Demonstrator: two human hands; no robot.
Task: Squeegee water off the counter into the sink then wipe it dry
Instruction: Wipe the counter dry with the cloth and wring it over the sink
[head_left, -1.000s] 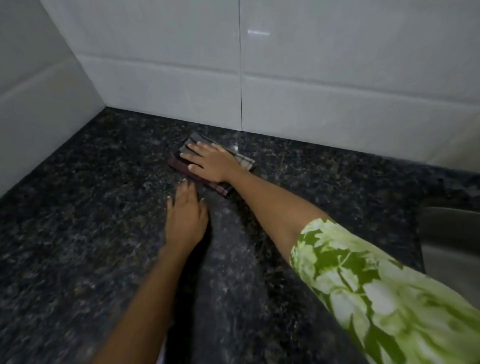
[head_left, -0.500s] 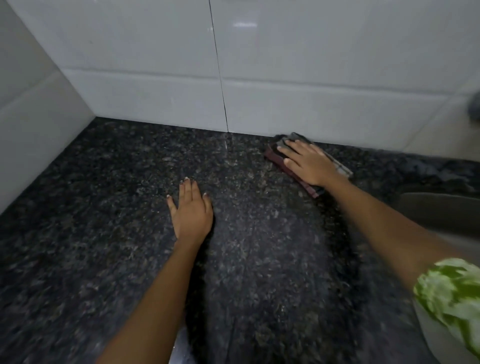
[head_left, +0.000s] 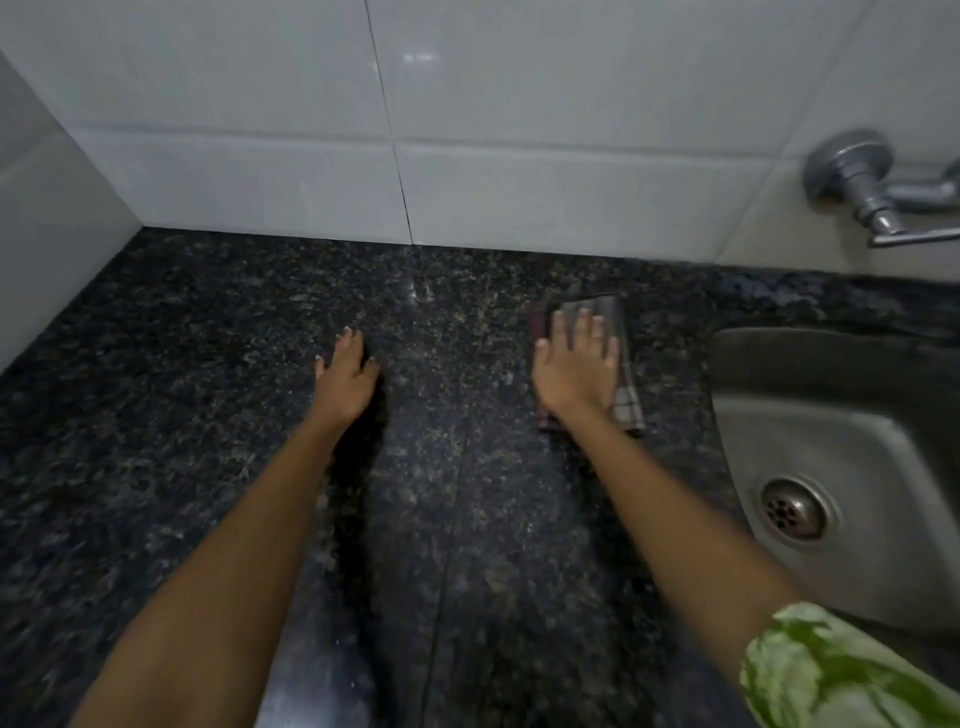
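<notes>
A dark speckled granite counter (head_left: 208, 415) fills most of the view. My right hand (head_left: 574, 369) lies flat, fingers spread, pressing a folded checked cloth (head_left: 626, 400) onto the counter a little left of the steel sink (head_left: 810, 452). My left hand (head_left: 345, 376) rests palm down on the bare counter to the left of the cloth, holding nothing. Most of the cloth is hidden under my right hand. No squeegee is in view.
White tiled walls (head_left: 519, 130) close the counter at the back and on the left. A metal tap (head_left: 872, 192) juts from the wall above the sink at the far right. The sink drain (head_left: 792, 509) sits low in the basin.
My right hand has slid the cloth from the back middle of the counter rightward toward the sink and a little nearer me. My left hand has stayed put.
</notes>
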